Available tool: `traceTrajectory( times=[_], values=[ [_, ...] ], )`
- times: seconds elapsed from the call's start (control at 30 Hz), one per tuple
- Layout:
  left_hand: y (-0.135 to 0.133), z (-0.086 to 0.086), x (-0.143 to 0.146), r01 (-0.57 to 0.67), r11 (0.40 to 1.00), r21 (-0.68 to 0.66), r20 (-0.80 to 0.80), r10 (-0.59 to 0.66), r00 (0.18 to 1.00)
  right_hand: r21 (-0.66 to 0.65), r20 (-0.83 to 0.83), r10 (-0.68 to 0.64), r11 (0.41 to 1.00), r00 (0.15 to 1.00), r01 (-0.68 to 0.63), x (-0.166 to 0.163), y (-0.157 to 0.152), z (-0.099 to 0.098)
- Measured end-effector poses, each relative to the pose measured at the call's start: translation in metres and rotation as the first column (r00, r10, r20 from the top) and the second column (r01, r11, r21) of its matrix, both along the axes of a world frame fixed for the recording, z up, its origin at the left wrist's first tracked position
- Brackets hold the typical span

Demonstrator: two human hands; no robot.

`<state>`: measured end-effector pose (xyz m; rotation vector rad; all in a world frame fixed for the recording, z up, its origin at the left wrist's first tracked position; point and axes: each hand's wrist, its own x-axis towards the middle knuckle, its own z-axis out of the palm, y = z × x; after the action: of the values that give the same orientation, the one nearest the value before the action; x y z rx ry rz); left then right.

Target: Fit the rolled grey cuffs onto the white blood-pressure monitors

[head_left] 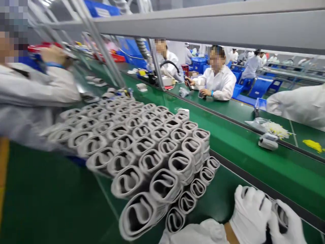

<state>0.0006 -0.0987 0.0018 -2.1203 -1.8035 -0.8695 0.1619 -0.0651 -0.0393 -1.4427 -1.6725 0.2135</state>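
Note:
At the lower right, my left hand (251, 213) in a white glove is closed over rolled grey fabric, a bit of which shows past its fingers. Close beside it, my gloved right hand (286, 222) is curled around a rolled grey cuff (281, 214). Whether both hands grip one roll or separate ones is hard to make out, since the gloves cover most of it. Left of my hands, a large stack of rolled grey cuffs (162, 184) lies with open ends facing me. A short row of smaller rolls (198, 187) runs along its right side.
A green conveyor belt (243, 149) passes behind the stack, with a grey roll (268, 141) on it. Beyond are a pile of small white and yellow pieces (276, 129) and seated co-workers. Another person's sleeve (38, 88) reaches in at left. A grey beam (203, 25) crosses overhead.

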Motion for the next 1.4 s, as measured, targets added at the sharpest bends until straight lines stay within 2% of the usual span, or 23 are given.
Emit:
traceTrajectory(
  times=[0.13, 0.3, 0.4, 0.5, 0.63, 0.77, 0.87, 0.97, 1.1, 1.3, 1.4],
  values=[
    [-0.005, 0.014, -0.015, 0.070, 0.997, 0.036, 0.103, -0.074, 0.992, -0.001, 0.079, 0.084, 0.996, 0.993, -0.084, -0.011, -0.008, 0.022],
    [-0.001, 0.020, -0.015, 0.104, 0.994, -0.024, 0.133, -0.100, 0.986, -0.067, -0.045, 0.163, 0.984, 0.986, -0.166, -0.012, 0.004, 0.042],
    [0.000, 0.021, -0.011, 0.083, 0.994, -0.069, 0.110, -0.075, 0.991, -0.151, -0.189, 0.149, 0.972, 0.971, -0.179, -0.009, 0.011, 0.044],
    [-0.001, 0.022, -0.013, 0.054, 0.996, -0.071, 0.108, -0.046, 0.993, -0.165, -0.301, 0.129, 0.969, 0.945, -0.185, -0.007, 0.019, 0.042],
    [-0.005, 0.020, -0.017, 0.078, 0.997, -0.018, 0.148, -0.075, 0.986, -0.133, -0.342, 0.062, 0.985, 0.938, -0.113, -0.002, 0.024, 0.038],
    [-0.009, 0.014, -0.014, 0.108, 0.994, 0.023, 0.160, -0.110, 0.981, -0.140, -0.364, 0.046, 0.985, 0.930, -0.103, 0.001, 0.018, 0.037],
    [-0.008, 0.009, -0.010, 0.079, 0.991, 0.111, 0.187, -0.099, 0.977, -0.095, -0.305, 0.035, 0.993, 0.952, -0.067, 0.001, 0.009, 0.037],
    [-0.007, 0.008, -0.007, 0.043, 0.985, 0.169, 0.200, -0.076, 0.977, -0.054, -0.162, 0.036, 0.998, 0.986, -0.046, -0.001, 0.002, 0.039],
    [-0.011, 0.011, -0.008, 0.002, 0.992, 0.129, 0.258, -0.036, 0.965, -0.056, -0.019, 0.103, 0.993, 0.995, -0.104, -0.006, -0.005, 0.045],
    [-0.018, 0.017, -0.011, -0.003, 0.993, 0.115, 0.387, -0.042, 0.921, -0.055, 0.123, 0.136, 0.990, 0.983, -0.130, -0.010, -0.013, 0.058],
    [-0.013, 0.021, -0.007, -0.071, 0.986, 0.152, 0.457, -0.006, 0.889, -0.092, 0.183, 0.142, 0.988, 0.973, -0.126, -0.006, -0.018, 0.060]
  ],
)
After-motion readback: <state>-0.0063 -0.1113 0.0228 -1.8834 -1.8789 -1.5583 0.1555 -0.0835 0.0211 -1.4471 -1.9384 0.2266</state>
